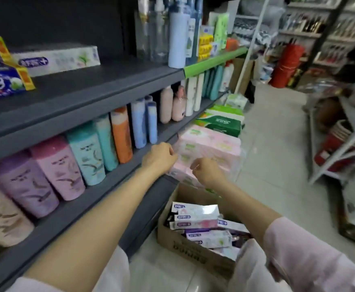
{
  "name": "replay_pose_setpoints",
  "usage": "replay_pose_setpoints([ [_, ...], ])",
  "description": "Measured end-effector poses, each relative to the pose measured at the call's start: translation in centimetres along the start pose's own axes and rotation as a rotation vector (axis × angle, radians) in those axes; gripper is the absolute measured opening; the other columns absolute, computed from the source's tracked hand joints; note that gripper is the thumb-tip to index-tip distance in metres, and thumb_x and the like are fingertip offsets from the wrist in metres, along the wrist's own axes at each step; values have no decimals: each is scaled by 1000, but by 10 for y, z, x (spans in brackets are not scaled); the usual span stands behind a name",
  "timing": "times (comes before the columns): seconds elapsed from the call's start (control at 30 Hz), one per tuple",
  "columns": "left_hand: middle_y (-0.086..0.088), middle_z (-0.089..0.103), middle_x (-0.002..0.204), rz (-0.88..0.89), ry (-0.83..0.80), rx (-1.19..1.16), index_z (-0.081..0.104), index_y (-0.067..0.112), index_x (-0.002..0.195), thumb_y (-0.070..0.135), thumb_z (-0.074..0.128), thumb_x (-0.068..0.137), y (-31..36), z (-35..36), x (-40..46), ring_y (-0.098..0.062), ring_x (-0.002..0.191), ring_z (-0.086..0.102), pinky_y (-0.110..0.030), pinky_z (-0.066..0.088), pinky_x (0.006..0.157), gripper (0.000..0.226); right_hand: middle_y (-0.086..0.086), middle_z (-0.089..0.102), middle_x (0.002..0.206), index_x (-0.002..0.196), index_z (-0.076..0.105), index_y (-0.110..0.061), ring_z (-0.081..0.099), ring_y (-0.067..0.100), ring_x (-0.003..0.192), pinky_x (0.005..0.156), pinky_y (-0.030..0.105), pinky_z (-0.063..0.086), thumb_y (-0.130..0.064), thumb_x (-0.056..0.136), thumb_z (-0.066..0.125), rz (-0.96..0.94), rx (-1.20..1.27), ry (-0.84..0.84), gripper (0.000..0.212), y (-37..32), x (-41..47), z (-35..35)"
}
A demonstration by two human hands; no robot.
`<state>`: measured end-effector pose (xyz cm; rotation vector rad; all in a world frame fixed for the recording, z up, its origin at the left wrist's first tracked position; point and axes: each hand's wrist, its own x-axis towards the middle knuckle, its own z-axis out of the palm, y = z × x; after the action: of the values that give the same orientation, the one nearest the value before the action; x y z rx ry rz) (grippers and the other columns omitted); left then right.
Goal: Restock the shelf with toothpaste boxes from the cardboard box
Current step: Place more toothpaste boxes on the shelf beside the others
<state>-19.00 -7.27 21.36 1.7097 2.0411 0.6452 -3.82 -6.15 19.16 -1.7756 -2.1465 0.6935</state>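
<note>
Little can be read. A large "8" is seen on the blue toothpaste pack [0,84] at the shelf's left end. Dark print is borne by the cardboard box [190,252] front, blurred past reading. A blue logo patch is carried by the white toothpaste box [56,59] on the shelf; characters not resolved.

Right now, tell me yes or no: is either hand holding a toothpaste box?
No. The left hand and right hand are curled and empty above the cardboard box.
</note>
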Motion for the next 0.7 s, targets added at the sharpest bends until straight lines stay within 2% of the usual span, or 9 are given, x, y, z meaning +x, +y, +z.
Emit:
replay_pose_setpoints([
  [0.1, -15, 64, 115, -26, -117, 73, 67, 12, 103, 26, 49, 93, -10, 57, 15, -32, 106, 60, -34, 46, 81, 25, 19, 67, 108, 105, 66, -4, 62, 35, 101, 83, 38, 51, -14, 87, 53, 99, -66, -61, 23, 52, 13, 29],
  [0.17, -15, 64, 115, -57, -191, 112, 66, 13, 106, 28, 49, 93, -22, 100, 26, -33, 106, 60, -36, 48, 82, 26, 20, 64, 110, 108, 62, -3, 61, 35, 103, 78, 35, 48, -11, 88, 48, 168, -101, -121, 26, 89, 22, 53],
  [0.37, -10, 65, 113, -95, -411, 188, 64, 13, 106, 26, 49, 90, -58, 221, 56, -31, 104, 59, -34, 48, 82, 25, 17, 48, 137, 132, 49, -9, 51, 31, 120, 98, 37, 45, -16, 91, 52, 321, -144, -334, 42, 193, 40, 126],
  [0.5, -7, 62, 122, -44, -551, 255, 61, 19, 114, 27, 49, 90, -83, 294, 72, -28, 112, 55, -34, 44, 92, 28, 18, 48, 134, 130, 51, -9, 47, 33, 121, 98, 37, 43, -16, 89, 52, 395, -196, -446, 42, 253, 52, 165],
  [0.6, -4, 49, 139, 76, -664, 367, 51, 25, 131, 30, 51, 91, -100, 341, 78, -25, 127, 44, -37, 38, 101, 40, 16, 44, 139, 136, 46, -12, 44, 32, 125, 101, 35, 40, -15, 89, 55, 430, -214, -508, 48, 294, 58, 187],
  [0.7, -1, 15, 158, 287, -746, 531, 36, 31, 143, 34, 53, 91, -110, 382, 74, -23, 145, 15, -43, 16, 116, 55, 14, 32, 148, 143, 36, -14, 36, 32, 133, 107, 36, 34, -24, 88, 61, 455, -259, -575, 61, 329, 63, 209],
])
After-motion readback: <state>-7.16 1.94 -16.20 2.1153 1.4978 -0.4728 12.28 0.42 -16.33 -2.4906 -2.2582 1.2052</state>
